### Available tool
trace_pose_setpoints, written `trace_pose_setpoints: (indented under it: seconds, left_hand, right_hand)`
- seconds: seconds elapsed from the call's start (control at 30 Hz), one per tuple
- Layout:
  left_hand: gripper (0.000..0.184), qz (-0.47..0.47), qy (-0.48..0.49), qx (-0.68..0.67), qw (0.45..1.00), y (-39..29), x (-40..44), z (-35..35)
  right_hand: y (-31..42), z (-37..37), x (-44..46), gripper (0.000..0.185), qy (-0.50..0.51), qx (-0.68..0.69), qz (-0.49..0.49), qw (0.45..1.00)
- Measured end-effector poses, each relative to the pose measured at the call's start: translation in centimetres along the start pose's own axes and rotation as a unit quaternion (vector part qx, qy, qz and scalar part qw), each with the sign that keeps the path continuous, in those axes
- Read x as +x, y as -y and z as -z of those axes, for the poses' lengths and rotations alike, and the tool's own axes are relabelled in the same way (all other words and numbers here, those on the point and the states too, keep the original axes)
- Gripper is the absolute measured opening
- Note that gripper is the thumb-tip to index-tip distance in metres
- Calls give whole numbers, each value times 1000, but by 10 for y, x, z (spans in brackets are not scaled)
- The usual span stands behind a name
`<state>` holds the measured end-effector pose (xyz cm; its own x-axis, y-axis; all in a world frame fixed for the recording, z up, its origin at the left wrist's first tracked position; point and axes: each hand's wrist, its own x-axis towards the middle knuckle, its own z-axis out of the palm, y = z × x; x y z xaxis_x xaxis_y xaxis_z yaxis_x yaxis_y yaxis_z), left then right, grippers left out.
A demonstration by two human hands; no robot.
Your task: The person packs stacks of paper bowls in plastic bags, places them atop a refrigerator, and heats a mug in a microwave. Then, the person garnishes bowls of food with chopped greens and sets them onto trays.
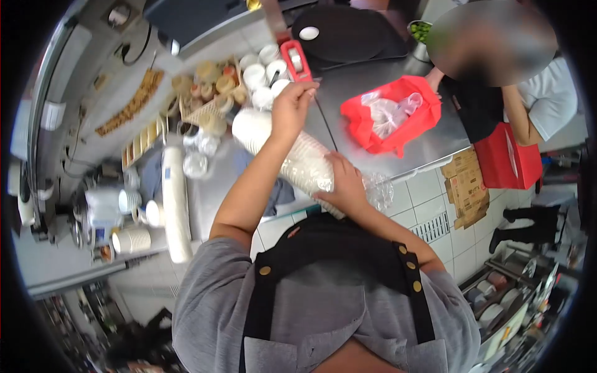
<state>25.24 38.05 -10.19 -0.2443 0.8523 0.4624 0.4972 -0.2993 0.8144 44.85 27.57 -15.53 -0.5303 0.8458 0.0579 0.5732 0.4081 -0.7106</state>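
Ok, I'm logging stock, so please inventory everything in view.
Sleeved stack: one, white in clear plastic, by both hands
Long sleeve: one, white, left
Cups: several, white, beyond stack
Jars: several, brownish, beside cups
Dispenser: one, red, beside cups
Round tray: one, black, counter's far side
Bag: one, red, counter's right
Cardboard: brown, floor, count unclear
Box: one, red, far right
Co-worker: one, upper right
Background clutter: uncountable
Left hand: one, bare, above stack
Right hand: one, bare, on stack

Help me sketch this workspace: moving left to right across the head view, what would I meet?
Stack of white cups → long white bundle → left hand → red bag → red box.
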Motion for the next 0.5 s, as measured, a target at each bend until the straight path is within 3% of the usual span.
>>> trace_pose_setpoints:
  seconds: [0.13, 0.17, 0.23, 0.27, 0.37, 0.4, 0.5]
  left_hand:
    - [17, 95, -84, -11, 992, -23, -56, 43]
    - [17, 100, -100, -4, 990, -22, -70, 50]
    - [43, 173, -107, 22, 979, -21, -106, 59]
    - [43, 180, -119, 28, 976, -25, -121, 57]
    - [97, 252, -165, -119, 946, -30, -157, 48]
    - [97, 252, -178, -114, 944, -31, -165, 41]
    - [85, 261, -276, -273, 884, -24, -185, 20]
  right_hand:
    - [-23, 3, 26, 74, -6, 64, 20, 998]
    - [-31, 5, 35, 62, -3, 61, 47, 997]
    - [-40, 14, 50, 59, 33, 42, 79, 995]
    - [-40, 18, 58, 56, 51, 20, 104, 993]
    - [-34, 20, 76, 45, 69, 47, 161, 983]
    - [-29, 19, 82, 41, 76, 62, 188, 977]
    - [-26, -1, 98, 27, 46, 57, 223, 972]
